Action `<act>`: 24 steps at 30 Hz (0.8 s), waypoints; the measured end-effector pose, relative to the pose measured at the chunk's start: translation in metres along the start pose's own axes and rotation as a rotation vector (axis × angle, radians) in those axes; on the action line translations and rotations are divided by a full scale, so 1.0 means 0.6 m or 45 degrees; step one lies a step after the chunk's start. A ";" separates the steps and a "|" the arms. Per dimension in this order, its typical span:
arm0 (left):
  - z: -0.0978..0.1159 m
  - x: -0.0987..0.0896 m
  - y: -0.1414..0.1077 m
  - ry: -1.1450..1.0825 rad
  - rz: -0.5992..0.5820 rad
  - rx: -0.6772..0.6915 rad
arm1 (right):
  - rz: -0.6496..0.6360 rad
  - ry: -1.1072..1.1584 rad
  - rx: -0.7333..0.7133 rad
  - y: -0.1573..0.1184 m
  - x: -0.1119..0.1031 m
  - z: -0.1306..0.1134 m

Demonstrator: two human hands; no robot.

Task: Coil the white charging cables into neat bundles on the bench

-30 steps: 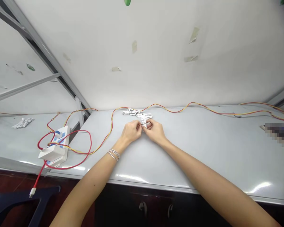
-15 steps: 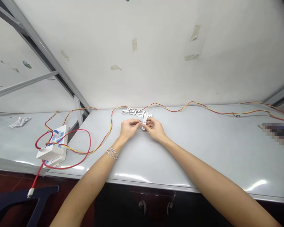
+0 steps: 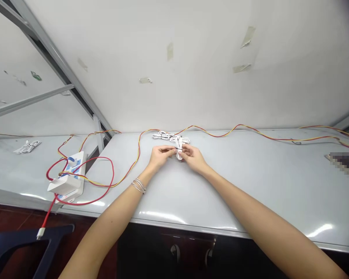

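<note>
A coiled white cable is held upright just above the grey tabletop, with a thin black tie around its middle. My right hand is closed on the coil from the right, thumb in front and fingers behind. From the left, my left hand is closed in a pinch at the tie, its fingertips against the coil. Just behind lie two more coiled white cables, one on the left with a dark tie and one partly hidden by the held coil.
A red and yellow wire runs along the back of the tabletop by the white wall. At left sits a white power strip with adapters and a looped red cable. Another white cable bundle lies far left. A blurred object is at right.
The pinched end of the tie stood out to the left earlier; now my left fingertips are closer against the coil. The whole view has shifted slightly.
</note>
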State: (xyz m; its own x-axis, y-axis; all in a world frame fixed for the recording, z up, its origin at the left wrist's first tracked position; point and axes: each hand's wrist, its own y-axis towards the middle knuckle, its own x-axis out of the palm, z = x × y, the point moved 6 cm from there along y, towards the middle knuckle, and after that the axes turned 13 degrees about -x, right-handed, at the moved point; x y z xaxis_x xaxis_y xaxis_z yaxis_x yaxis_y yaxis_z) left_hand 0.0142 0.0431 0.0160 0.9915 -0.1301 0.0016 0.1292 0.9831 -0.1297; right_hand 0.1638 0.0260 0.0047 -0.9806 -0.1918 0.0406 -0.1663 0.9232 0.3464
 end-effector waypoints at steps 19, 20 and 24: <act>0.009 -0.006 0.006 0.123 0.026 0.189 | -0.180 0.005 0.010 -0.003 0.009 -0.027; 0.006 -0.007 0.007 0.108 0.030 0.149 | -0.180 -0.005 0.005 -0.003 0.010 -0.027; -0.006 -0.008 0.013 0.057 -0.003 0.010 | -0.158 -0.046 -0.008 -0.002 0.009 -0.024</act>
State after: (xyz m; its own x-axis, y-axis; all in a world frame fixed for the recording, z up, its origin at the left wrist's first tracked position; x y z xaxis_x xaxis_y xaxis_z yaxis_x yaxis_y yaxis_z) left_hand 0.0103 0.0508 0.0114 0.9895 -0.1378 -0.0428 0.1317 0.9838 -0.1220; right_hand 0.1601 0.0189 0.0177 -0.9556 -0.2923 -0.0365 -0.2860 0.8911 0.3524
